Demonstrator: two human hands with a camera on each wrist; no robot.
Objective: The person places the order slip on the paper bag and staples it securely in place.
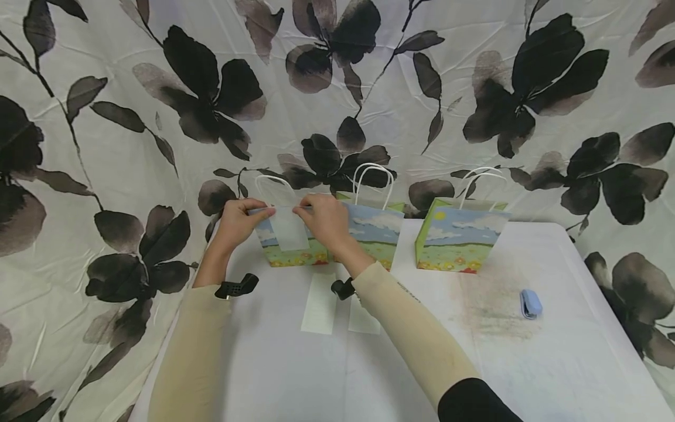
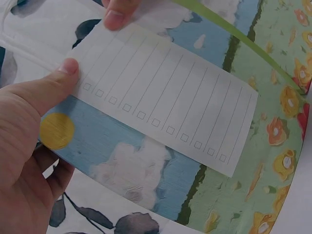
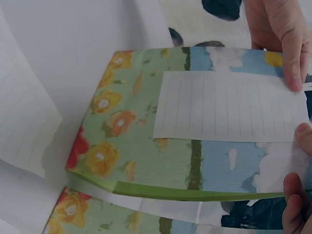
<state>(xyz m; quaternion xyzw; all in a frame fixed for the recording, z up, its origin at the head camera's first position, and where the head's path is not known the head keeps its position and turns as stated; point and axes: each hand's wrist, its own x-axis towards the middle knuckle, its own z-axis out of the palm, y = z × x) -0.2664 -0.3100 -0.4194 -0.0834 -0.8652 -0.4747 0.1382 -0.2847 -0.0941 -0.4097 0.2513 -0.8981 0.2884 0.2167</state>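
A ruled paper slip with small checkboxes (image 2: 161, 92) lies flat against the front of the leftmost paper gift bag (image 1: 279, 258), its upper end at the bag's top rim. My left hand (image 1: 236, 225) pinches the slip and rim at one upper corner, thumb in front and fingers behind the bag. At the other upper corner my right hand (image 1: 328, 223) pinches them the same way. The bag is printed with sky, clouds, a yellow sun and flowers, and its white handle (image 1: 274, 177) rises behind the slip.
A second matching bag (image 1: 374, 225) stands close on the right, and a third (image 1: 459, 237) stands farther right. Two more paper slips (image 1: 319, 305) lie on the white table (image 1: 295, 375) in front. A small blue stapler (image 1: 530, 304) sits at the right. Floral cloth (image 1: 401, 105) hangs behind.
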